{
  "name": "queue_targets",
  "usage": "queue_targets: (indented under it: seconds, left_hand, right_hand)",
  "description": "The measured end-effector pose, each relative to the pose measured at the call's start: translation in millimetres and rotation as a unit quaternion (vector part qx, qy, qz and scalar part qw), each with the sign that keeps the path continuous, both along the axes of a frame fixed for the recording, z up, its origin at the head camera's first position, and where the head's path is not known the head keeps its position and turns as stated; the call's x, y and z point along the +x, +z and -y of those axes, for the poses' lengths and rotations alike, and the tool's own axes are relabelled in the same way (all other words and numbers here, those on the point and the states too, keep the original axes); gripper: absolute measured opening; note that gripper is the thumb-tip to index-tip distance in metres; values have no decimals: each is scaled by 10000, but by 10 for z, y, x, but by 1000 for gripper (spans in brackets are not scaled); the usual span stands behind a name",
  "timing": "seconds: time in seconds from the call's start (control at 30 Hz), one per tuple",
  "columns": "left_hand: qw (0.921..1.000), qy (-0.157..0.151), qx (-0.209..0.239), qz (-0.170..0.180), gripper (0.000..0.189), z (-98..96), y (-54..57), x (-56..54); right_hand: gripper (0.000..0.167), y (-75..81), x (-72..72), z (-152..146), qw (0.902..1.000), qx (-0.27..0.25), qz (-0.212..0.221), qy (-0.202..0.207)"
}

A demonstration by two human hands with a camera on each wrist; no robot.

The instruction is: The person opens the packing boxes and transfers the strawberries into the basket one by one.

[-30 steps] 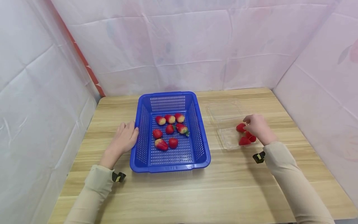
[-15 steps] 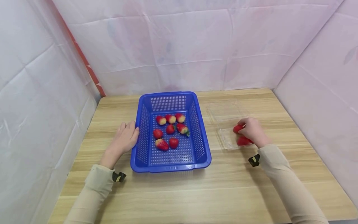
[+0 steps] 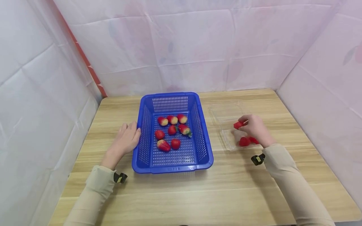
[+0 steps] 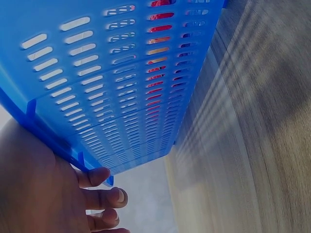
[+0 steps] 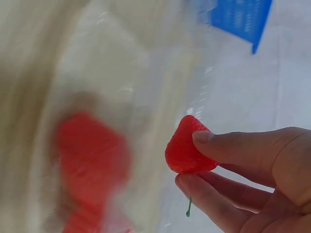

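Note:
In the head view, my left hand (image 3: 125,140) holds the left rim of a blue plastic basket (image 3: 172,169). The left wrist view has its fingers (image 4: 104,198) at the rim, against the slotted wall; the thumb is hidden. Several red and pale-yellow strawberries (image 3: 164,145) lie spread on the basket floor. My right hand (image 3: 255,128) pinches a red strawberry (image 5: 187,148) between thumb and fingertips, with a thin green stem (image 5: 189,208) showing below the fingers. It is over a clear plastic clamshell box (image 3: 231,145), where more red strawberries (image 3: 244,141) lie, partly hidden by the hand.
The box's clear lid (image 3: 226,112) lies folded back, away from the person. Everything stands on a wooden table (image 3: 169,201), with pale patterned sheets (image 3: 192,47) rising behind it and at both sides.
My right hand has taken hold of one strawberry in the clamshell box and raised it slightly, away from the others. The left hand and the basket stay in place.

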State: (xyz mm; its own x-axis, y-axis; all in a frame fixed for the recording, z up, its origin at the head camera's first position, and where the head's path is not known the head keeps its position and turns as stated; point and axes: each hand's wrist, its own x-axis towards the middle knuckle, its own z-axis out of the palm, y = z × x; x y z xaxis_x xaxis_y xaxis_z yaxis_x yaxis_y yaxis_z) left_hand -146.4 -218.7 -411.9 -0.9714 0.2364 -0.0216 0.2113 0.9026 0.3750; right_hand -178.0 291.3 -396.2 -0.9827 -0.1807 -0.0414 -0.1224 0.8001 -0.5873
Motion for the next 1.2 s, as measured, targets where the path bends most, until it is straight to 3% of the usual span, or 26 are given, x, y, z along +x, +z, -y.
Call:
queue_targets:
  seconds: [0.3,0.53,0.83,1.2]
  left_hand:
    - [10000,9,12,36,34,4,-4,8]
    - [10000,11,14,-6,35,5,-17,-5]
    - [10000,-12,-46,-16,34,-3,-7,-12]
    - [9999,-17,-148,-37,33,-8,24,-3]
  right_hand:
    - [36,374,122,422,9979,-323,524,216]
    - [35,553,152,829,9962,-446,583,459]
    - [24,570,153,1265,9908,-731,868,737]
    - [14,492,110,1709,9863,13,903,1377]
